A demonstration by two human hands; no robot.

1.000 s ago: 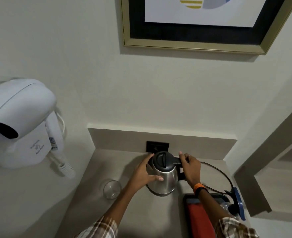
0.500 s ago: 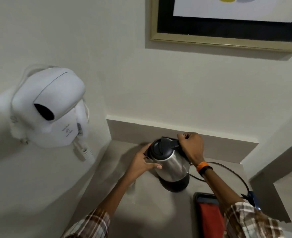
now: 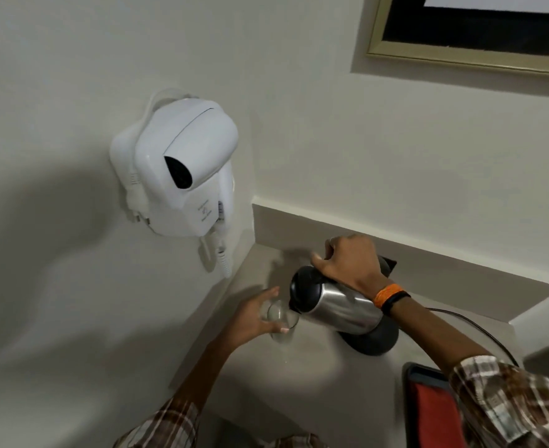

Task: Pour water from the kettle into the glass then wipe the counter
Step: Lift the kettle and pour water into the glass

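A steel kettle [image 3: 341, 307] with a black lid is tilted steeply to the left, its spout right over the rim of a clear glass [image 3: 281, 320]. My right hand [image 3: 347, 261] grips the kettle's handle from above. My left hand [image 3: 255, 318] wraps around the glass, which stands on the grey counter [image 3: 315, 383]. The kettle's black base [image 3: 373, 341] stays on the counter below its raised bottom. I cannot make out a stream of water.
A white wall-mounted hair dryer [image 3: 182, 169] with a coiled cord hangs on the left wall above the counter's corner. A black tray with a red cloth [image 3: 428, 412] lies at the right. A power cord [image 3: 480, 328] runs right from the base. A framed picture [image 3: 470, 43] hangs above.
My right hand has lifted the kettle off its base and tipped it left toward the glass. My left hand left the kettle body and took hold of the glass. The camera turned left.
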